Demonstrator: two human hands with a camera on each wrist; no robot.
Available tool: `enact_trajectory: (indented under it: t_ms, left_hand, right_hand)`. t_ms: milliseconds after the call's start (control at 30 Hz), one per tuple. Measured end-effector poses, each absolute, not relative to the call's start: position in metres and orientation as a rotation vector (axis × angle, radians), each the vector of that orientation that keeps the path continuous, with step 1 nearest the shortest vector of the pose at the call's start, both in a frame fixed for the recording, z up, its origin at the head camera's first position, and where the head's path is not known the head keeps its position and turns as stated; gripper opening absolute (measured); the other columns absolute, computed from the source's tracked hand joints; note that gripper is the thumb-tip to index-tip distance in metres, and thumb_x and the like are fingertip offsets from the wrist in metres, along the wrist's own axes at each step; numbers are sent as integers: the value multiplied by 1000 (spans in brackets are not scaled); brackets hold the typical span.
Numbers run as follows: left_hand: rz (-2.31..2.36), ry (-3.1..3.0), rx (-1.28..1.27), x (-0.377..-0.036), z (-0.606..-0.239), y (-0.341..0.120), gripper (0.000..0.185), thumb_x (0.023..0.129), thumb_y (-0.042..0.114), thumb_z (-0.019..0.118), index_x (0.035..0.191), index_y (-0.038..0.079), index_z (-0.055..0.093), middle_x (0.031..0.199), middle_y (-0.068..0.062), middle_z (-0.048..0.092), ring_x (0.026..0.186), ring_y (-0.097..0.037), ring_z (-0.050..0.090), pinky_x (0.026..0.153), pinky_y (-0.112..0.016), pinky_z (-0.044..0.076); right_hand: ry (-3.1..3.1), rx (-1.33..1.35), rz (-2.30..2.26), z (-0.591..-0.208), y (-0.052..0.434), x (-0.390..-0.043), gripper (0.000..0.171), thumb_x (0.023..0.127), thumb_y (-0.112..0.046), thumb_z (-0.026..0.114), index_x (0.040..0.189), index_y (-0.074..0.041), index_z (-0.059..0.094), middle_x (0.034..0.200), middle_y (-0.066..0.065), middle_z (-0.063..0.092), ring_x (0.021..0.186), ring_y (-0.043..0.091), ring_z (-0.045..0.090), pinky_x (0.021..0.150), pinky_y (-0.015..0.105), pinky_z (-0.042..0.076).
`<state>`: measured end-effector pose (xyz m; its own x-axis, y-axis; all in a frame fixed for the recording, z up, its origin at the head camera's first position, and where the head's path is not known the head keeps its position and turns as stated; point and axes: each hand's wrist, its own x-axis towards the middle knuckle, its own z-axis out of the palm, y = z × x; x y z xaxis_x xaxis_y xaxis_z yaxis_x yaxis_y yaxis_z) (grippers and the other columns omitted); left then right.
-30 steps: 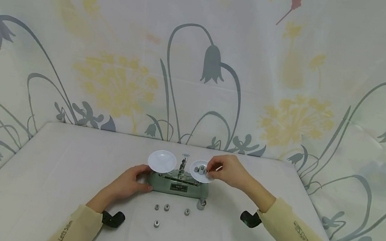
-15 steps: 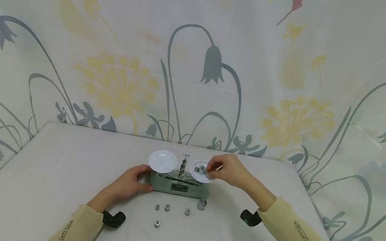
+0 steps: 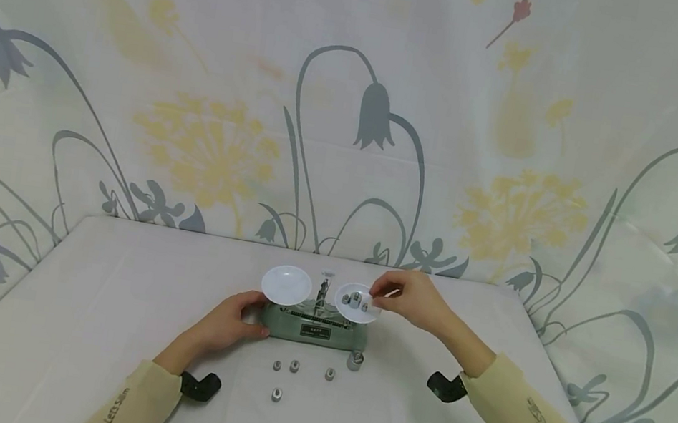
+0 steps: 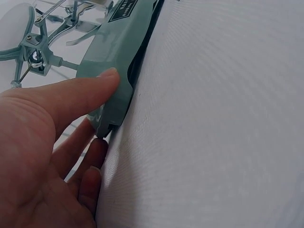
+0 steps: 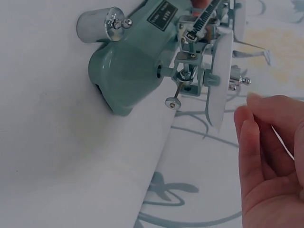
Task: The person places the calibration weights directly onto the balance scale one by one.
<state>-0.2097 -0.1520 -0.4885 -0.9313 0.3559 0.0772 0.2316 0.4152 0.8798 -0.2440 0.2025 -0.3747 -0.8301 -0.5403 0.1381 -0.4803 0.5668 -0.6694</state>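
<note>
A green two-pan balance scale (image 3: 315,331) stands on the white table. My left hand (image 3: 232,323) grips the left end of its base; in the left wrist view the thumb (image 4: 97,90) lies on the front and the other fingers go behind. Three metal weights (image 3: 355,300) stand on the white right pan (image 3: 356,317). Just over this pan's right rim is my right hand (image 3: 411,297), its fingers loosely bent. In the right wrist view nothing shows between its fingertips (image 5: 244,114). The left pan (image 3: 286,283) carries nothing and sits slightly higher.
A large cylindrical weight (image 3: 355,361) stands by the base's front right corner. Several small weights (image 3: 294,366) stand in front of the scale, one of them (image 3: 277,395) closer to me. A flower-patterned cloth (image 3: 345,169) hangs behind the table.
My right hand has let go of a small weight on the right pan and drawn slightly to the right. The left hand stays on the scale's base.
</note>
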Motion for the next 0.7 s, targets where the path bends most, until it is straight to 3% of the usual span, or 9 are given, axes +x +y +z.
enact_trajectory:
  t_ms: [467, 700]
  left_hand:
    - [1539, 2553, 525, -209, -488, -151, 61, 81, 10, 81, 136, 2, 57, 139, -15, 55, 138, -38, 41, 114, -52, 30]
    - [1540, 2554, 532, -209, -489, -152, 60, 81, 10, 81, 136, 2, 57, 139, -15, 56, 137, -38, 42, 113, -52, 30]
  right_hand:
    - [2712, -807, -1348, -382, 220, -229, 17, 86, -5, 78, 102, -1, 72, 98, 6, 71, 93, 23, 68, 78, 27, 57]
    - [2784, -692, -1447, -389, 225, -215, 17, 87, -4, 76, 104, -4, 72, 98, 5, 72, 92, 20, 68, 77, 26, 57]
